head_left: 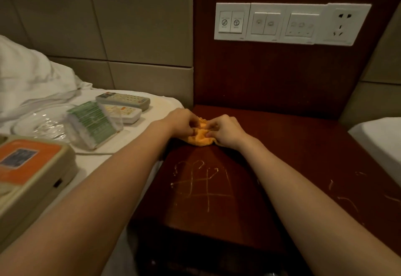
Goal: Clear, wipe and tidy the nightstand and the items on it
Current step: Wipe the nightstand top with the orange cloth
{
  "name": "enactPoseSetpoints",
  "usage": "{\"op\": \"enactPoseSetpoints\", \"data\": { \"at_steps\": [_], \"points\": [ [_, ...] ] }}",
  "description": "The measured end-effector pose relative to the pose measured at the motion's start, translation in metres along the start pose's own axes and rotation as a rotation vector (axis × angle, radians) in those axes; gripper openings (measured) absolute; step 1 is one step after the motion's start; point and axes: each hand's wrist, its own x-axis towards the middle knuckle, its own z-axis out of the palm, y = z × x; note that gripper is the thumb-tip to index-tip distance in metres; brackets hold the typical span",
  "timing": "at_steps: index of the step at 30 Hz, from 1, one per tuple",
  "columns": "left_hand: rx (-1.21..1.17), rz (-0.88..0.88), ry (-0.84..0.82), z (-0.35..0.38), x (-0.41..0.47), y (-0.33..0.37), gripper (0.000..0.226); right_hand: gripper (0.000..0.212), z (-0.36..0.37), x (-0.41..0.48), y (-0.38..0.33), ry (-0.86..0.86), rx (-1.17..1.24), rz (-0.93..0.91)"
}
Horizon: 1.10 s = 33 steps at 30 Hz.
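The person's two bare arms stretch forward and converge toward the middle of the view. The left forearm (108, 189) comes in from the lower left and the right forearm (303, 184) from the lower right, with both wrists roughly in line with their forearms. The left grip (184, 122) and the right grip (225, 130) sit close together, backs up and knuckles raised. The fingers of each curl down and inward, pinching a bunched orange cloth (198, 138) between the two hands.
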Motion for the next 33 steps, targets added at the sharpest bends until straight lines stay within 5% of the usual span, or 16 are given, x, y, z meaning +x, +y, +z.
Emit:
{"op": "enactPoseSetpoints", "data": {
  "at_steps": [21,33],
  "points": [
    [-0.038,-0.116,0.01,0.006,-0.158,0.063,0.006,0.025,0.005,-0.148,-0.056,-0.101,0.07,0.046],
    [-0.23,-0.068,-0.072,0.013,-0.226,0.113,0.036,0.019,-0.01,-0.235,-0.071,-0.199,0.09,0.12]
  ]
}}
